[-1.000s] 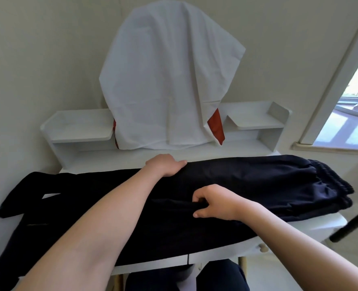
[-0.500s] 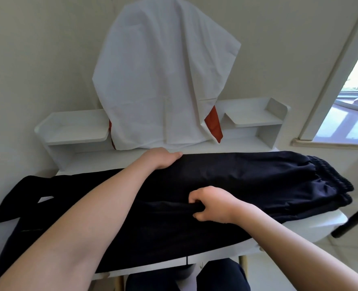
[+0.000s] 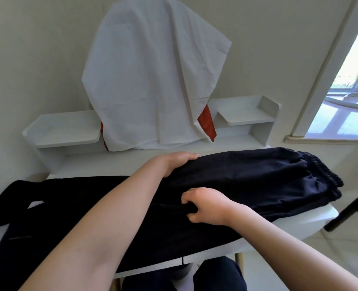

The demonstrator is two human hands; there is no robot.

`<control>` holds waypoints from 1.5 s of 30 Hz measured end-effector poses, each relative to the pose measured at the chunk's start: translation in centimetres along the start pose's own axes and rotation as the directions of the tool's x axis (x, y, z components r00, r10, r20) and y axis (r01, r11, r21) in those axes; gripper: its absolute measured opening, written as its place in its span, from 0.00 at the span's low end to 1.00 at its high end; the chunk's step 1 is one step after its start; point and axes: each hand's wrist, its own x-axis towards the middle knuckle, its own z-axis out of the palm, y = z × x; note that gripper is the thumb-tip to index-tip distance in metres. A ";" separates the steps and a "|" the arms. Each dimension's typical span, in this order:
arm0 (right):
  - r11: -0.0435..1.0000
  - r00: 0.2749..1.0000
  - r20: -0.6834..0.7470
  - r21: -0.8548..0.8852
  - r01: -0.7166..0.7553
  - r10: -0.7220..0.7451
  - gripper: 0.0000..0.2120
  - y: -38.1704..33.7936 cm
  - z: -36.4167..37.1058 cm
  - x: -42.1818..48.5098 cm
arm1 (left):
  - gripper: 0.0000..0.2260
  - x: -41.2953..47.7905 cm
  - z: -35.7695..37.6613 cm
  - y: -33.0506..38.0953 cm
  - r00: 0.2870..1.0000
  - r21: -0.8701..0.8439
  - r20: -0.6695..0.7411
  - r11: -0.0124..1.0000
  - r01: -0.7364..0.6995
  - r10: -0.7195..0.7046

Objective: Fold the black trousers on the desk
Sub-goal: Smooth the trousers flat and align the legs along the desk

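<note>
The black trousers point(image 3: 247, 181) lie lengthwise across the white desk point(image 3: 312, 219), waistband with elastic at the right end, legs running off the left edge. My left hand point(image 3: 174, 162) grips the far edge of the trousers near the middle, fingers curled over the fabric. My right hand point(image 3: 207, 205) pinches a fold of the cloth at the near side of the middle, fingers closed on it.
A white cloth point(image 3: 153, 80) drapes over something with red parts at the back of the desk, between two small white shelves point(image 3: 66, 133). A black stand leg point(image 3: 352, 208) is at the right. A window point(image 3: 350, 85) is beyond it.
Both hands keep their hold on the trousers. The view has tilted slightly; the hands have shifted little.
</note>
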 end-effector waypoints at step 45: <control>0.981 0.949 -0.306 0.194 -0.013 0.073 0.18 4.9 -3.5 -5.3 | 0.13 8.1 0.2 0.6 0.776 0.215 -0.523 0.936 -0.279 0.351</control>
